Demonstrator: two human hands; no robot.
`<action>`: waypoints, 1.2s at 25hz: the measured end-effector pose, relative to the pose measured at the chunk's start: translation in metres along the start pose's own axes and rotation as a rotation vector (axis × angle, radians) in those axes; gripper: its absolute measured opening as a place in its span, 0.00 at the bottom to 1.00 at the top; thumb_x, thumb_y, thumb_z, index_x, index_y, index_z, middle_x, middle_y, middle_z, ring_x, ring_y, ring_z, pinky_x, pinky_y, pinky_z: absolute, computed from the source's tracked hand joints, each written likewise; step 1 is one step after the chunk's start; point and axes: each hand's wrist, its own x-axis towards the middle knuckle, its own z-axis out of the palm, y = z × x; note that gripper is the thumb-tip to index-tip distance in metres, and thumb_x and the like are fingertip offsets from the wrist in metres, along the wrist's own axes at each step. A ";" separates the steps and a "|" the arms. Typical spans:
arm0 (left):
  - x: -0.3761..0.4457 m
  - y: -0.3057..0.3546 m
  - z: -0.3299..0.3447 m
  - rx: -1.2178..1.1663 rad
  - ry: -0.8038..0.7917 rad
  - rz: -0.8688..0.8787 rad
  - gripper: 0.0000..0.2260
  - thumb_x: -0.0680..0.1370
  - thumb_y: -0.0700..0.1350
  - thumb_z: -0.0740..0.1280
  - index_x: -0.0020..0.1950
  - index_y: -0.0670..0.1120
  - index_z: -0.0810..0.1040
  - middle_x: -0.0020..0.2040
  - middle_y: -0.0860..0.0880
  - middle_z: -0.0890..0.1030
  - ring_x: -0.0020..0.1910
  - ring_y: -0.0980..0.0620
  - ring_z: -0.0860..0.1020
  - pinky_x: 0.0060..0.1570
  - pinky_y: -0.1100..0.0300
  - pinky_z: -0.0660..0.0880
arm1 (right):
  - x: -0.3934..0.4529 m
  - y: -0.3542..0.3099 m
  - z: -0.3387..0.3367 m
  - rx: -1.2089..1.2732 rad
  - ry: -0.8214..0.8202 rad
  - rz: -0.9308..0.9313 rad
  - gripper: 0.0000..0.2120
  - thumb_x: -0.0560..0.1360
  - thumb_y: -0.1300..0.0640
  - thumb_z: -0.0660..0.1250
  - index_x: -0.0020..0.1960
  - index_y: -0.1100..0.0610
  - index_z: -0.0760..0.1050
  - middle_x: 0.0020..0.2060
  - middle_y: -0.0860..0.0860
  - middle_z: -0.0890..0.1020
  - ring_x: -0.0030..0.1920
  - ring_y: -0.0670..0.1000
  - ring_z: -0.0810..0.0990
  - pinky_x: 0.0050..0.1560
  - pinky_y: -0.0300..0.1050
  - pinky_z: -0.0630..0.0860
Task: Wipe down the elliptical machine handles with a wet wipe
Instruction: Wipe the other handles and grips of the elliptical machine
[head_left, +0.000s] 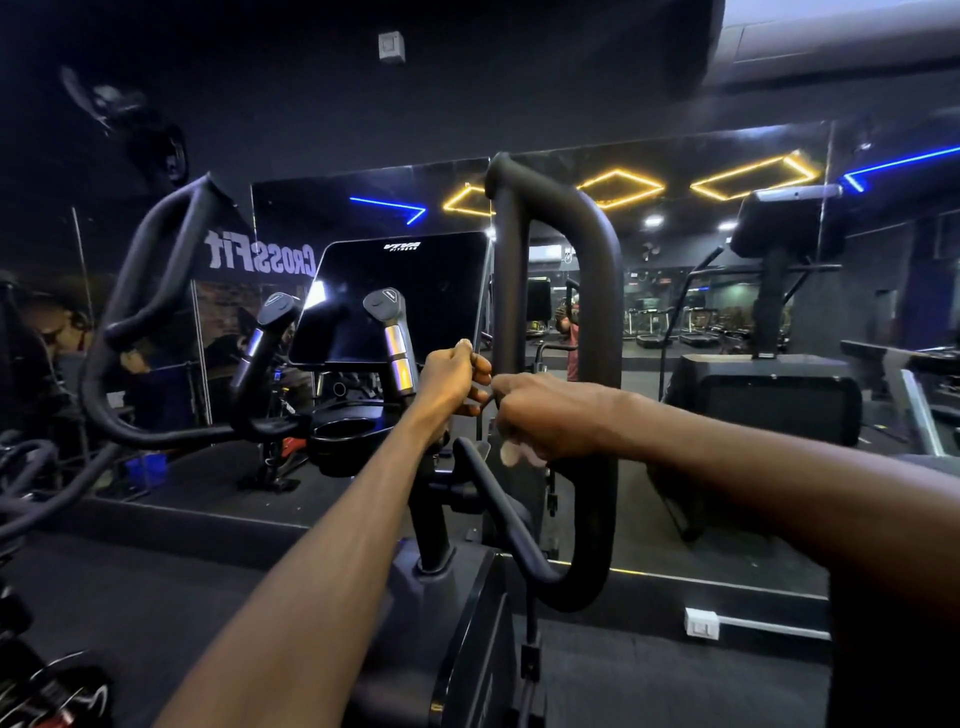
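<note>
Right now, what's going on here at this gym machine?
A person stands at an elliptical machine facing a wall mirror. Both hands are raised together just in front of the tall looped right handle. The left hand and right hand have curled fingers and seem to be working something small between them, possibly a wipe, though it is too hidden to tell. The left handle and the dark console screen are untouched.

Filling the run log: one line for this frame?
left hand: curled, fingertips meeting right | right hand: curled, before right handle | wipe: pale bit under right hand, unclear | left handle: untouched
</note>
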 end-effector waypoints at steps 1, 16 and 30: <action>-0.001 0.000 0.002 0.011 -0.004 0.003 0.19 0.84 0.51 0.53 0.43 0.43 0.77 0.31 0.48 0.78 0.27 0.54 0.75 0.28 0.59 0.73 | -0.001 0.001 0.001 -0.021 -0.018 -0.025 0.06 0.76 0.64 0.67 0.52 0.62 0.79 0.54 0.52 0.72 0.49 0.52 0.75 0.44 0.43 0.74; 0.015 0.001 0.029 -0.013 0.129 0.119 0.19 0.84 0.49 0.56 0.37 0.45 0.76 0.32 0.48 0.75 0.33 0.51 0.73 0.35 0.58 0.69 | 0.014 0.006 0.005 0.740 0.767 0.636 0.04 0.75 0.63 0.64 0.49 0.60 0.72 0.45 0.56 0.79 0.45 0.56 0.79 0.45 0.53 0.78; 0.014 -0.007 0.032 0.022 0.198 0.185 0.18 0.79 0.52 0.52 0.31 0.49 0.68 0.29 0.51 0.71 0.33 0.48 0.69 0.37 0.50 0.67 | 0.080 0.029 -0.022 1.235 1.113 0.859 0.12 0.83 0.57 0.56 0.51 0.55 0.79 0.35 0.47 0.75 0.38 0.48 0.75 0.39 0.48 0.72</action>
